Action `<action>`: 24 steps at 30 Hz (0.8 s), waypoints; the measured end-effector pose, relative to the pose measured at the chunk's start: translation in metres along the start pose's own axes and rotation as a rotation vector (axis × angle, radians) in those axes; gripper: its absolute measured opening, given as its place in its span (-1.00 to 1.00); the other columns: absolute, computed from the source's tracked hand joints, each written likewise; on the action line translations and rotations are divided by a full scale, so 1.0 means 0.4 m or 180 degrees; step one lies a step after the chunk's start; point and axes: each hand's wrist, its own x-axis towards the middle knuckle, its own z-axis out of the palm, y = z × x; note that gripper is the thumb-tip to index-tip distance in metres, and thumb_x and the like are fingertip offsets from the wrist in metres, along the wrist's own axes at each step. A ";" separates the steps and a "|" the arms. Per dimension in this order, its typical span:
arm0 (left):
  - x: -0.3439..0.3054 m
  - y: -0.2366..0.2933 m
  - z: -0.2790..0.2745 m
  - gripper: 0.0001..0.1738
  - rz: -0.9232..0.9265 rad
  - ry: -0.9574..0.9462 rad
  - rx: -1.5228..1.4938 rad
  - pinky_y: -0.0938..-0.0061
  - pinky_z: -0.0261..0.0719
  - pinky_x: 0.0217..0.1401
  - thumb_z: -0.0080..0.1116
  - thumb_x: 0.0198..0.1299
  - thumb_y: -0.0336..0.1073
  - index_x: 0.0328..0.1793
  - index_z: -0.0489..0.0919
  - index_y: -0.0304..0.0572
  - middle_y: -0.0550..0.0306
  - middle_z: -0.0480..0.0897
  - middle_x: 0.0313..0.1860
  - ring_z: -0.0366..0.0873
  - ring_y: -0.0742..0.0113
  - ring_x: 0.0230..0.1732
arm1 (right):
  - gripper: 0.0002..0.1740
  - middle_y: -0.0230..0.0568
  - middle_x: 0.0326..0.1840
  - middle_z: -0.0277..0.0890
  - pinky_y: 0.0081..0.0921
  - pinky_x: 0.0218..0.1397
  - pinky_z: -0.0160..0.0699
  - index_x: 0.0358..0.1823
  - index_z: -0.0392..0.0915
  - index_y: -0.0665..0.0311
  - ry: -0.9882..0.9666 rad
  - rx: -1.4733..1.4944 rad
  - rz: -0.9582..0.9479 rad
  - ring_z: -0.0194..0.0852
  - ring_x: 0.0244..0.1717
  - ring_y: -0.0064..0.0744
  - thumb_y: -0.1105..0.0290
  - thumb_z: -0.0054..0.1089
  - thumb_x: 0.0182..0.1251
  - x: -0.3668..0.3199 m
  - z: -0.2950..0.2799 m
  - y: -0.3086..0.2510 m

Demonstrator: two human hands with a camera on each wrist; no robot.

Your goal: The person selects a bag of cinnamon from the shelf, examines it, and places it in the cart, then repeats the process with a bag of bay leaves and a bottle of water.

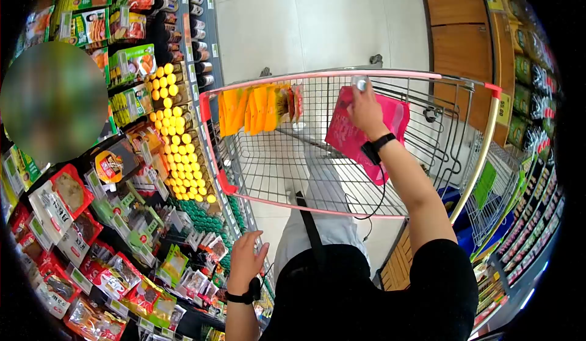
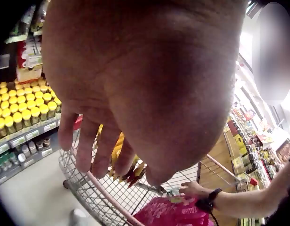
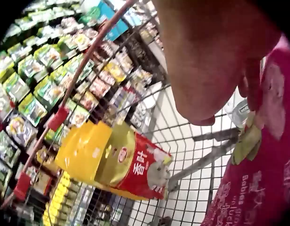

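Observation:
My right hand (image 1: 366, 114) is inside the shopping cart, over a bright pink bag (image 1: 339, 121) with white print. Its fingers grip a small clear container (image 1: 361, 85) with a silvery end. In the right wrist view the clear container (image 3: 240, 113) shows beside the pink bag, partly hidden behind the fingers. My left hand (image 1: 246, 255) hangs outside the cart by the shelves, fingers loosely extended and holding nothing. The left wrist view shows its palm (image 2: 149, 84) large, overlapping the cart's rim.
The wire cart (image 1: 293, 207) has a pink rim. Yellow and red packets (image 1: 253, 109) stand at its left end. Shelves of bagged foods (image 1: 131, 63) and yellow-capped jars (image 1: 177, 152) line the left. Another wire basket (image 1: 488, 188) and more shelves stand on the right.

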 end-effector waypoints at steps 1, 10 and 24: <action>0.003 0.001 0.001 -0.60 0.0117 0.0044 0.0035 0.11 0.52 0.14 0.33 0.24 -0.22 0.15 0.59 -0.21 -0.10 0.66 0.02 0.59 -0.17 0.05 | -0.33 0.28 0.54 0.03 -0.09 0.07 0.74 0.33 0.39 0.34 -0.0033 -0.0048 0.0208 0.35 0.37 0.24 0.30 0.30 0.17 -0.009 -0.012 0.019; -0.033 -0.045 0.033 -0.57 0.0741 0.0117 0.0267 0.10 0.53 0.22 0.32 0.25 -0.19 0.18 0.58 -0.22 -0.16 0.64 0.09 0.57 -0.20 0.13 | -0.25 0.65 0.55 -0.17 -0.03 0.43 0.47 0.40 0.31 0.38 -0.0164 0.0235 0.0766 0.15 0.50 0.43 0.22 0.30 0.22 -0.038 -0.027 0.088; -0.352 -0.425 0.151 -0.53 0.1097 0.1020 0.0155 0.08 0.49 0.17 0.27 0.26 -0.07 0.18 0.58 -0.18 -0.07 0.64 0.09 0.60 -0.08 0.10 | -0.90 -0.01 -0.32 0.61 -0.31 -0.16 0.61 -0.24 0.57 0.38 -0.0514 0.2188 -0.2199 0.63 -0.27 -0.06 0.48 0.16 0.32 -0.603 -0.144 -0.738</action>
